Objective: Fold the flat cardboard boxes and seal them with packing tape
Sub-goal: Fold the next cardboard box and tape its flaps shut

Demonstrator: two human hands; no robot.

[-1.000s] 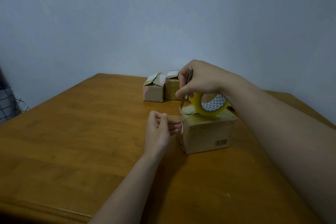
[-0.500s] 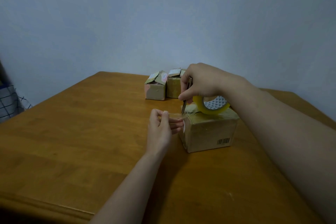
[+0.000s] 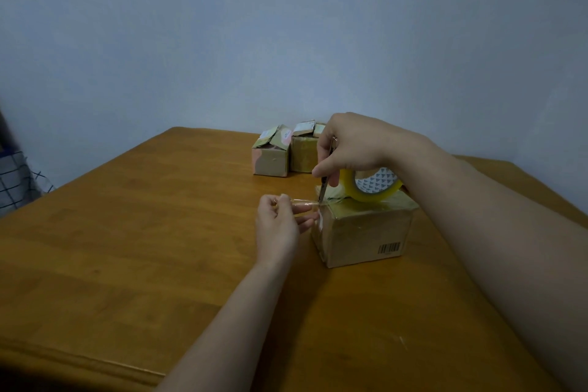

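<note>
Our right hand (image 3: 353, 143) is curled round a thin cutter (image 3: 325, 188), thumb and forefinger pinching it low on the shaft. It points down, its tip meeting the strip (image 3: 305, 201) right at the top left edge of the box (image 3: 366, 235). Our left hand (image 3: 276, 226), just left of the box, pinches the free end of that clear strip between thumb and fingertips. The strip runs level from there to the box edge.

The roll (image 3: 372, 191) rests tilted on the box top, partly under our right wrist. The box sits on the table (image 3: 143, 248) with a barcode on its near face. Farther back stand a pink box (image 3: 270, 159) and a brown box (image 3: 304, 153), touching, their top flaps half raised. A checked cloth (image 3: 16, 181) shows at the left edge.
</note>
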